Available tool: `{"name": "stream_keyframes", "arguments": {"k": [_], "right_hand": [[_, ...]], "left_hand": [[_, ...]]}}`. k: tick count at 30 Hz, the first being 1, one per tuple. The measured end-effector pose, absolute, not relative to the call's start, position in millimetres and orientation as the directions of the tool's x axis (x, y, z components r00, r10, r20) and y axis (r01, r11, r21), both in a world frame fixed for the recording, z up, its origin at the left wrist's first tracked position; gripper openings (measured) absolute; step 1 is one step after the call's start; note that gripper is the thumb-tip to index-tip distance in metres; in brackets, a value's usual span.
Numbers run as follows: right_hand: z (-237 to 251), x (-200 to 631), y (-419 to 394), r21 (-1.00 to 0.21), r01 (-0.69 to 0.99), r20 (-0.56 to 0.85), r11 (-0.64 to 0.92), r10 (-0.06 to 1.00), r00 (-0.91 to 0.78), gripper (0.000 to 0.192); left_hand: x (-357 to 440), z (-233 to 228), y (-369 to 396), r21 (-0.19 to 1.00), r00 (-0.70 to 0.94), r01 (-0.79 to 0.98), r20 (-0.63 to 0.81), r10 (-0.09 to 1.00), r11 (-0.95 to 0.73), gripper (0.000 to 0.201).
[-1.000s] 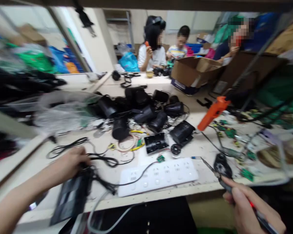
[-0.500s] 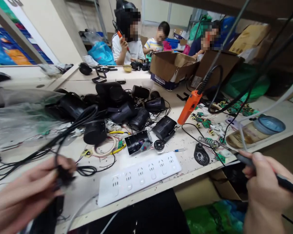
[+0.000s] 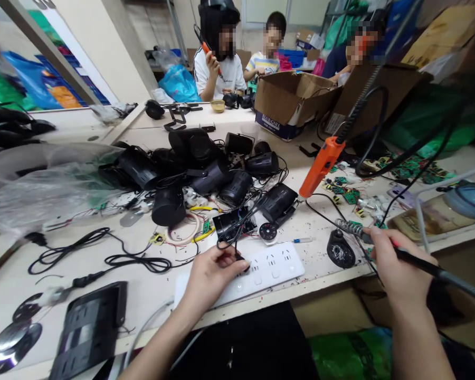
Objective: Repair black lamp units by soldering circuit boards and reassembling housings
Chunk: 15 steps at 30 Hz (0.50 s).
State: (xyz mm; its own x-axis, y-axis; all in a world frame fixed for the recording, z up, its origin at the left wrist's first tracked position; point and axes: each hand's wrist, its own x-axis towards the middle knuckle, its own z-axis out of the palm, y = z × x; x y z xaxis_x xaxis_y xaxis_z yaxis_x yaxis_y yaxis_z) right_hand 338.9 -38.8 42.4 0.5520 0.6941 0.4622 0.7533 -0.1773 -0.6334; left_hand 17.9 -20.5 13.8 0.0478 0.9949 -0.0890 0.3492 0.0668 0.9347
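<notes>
My left hand (image 3: 214, 272) is closed on a black plug (image 3: 244, 265), pinched low over the white power strip (image 3: 285, 262). Whether its pins are in a socket is hidden by my fingers. Black cord loops up from it across an open black lamp housing (image 3: 230, 224). In my right hand (image 3: 399, 261) is a soldering iron (image 3: 421, 268), its dark handle sloping down to the right. The iron's front end meets a metal coil holder (image 3: 350, 227); how far in it sits I cannot make out. Below the coil lies a black round-ended part (image 3: 339, 249).
An orange electric screwdriver (image 3: 321, 164) hangs over the bench. Black lamp housings (image 3: 211, 177) are heaped in the middle, with green circuit boards (image 3: 352, 196) to their right. A coiled cord (image 3: 136, 260) and black panel (image 3: 89, 324) lie left. Several people sit beyond a cardboard box (image 3: 293, 100).
My left hand has carried the black plug rightward from the left side to the power strip. My right hand has moved left, bringing the soldering iron to the coil. The view has shifted slightly.
</notes>
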Motion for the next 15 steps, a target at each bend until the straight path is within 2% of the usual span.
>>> {"name": "stream_keyframes", "arguments": {"k": [2,6,11,15], "right_hand": [[43.2,341.4,-36.9,-0.684,0.701,0.409,-0.201,0.691,0.596,0.035],[44.9,348.4,-31.6,-0.723,0.637,0.298,-0.266,0.712,0.636,0.035],[45.0,345.6,-31.5,-0.787,0.58,0.305,-0.21,0.685,0.662,0.037],[41.3,343.7,-35.5,-0.794,0.58,0.324,-0.181,0.681,0.657,0.048]], "left_hand": [[23.9,13.4,-20.7,0.932,0.061,0.36,-0.067,0.996,0.04,0.024],[34.3,8.7,-22.3,0.868,0.092,0.479,0.102,0.991,-0.134,0.022],[37.4,5.0,-30.6,0.658,0.147,0.645,0.392,0.908,-0.388,0.022],[39.2,3.6,-36.8,0.529,0.259,0.665,0.498,0.827,-0.527,0.019]]}}
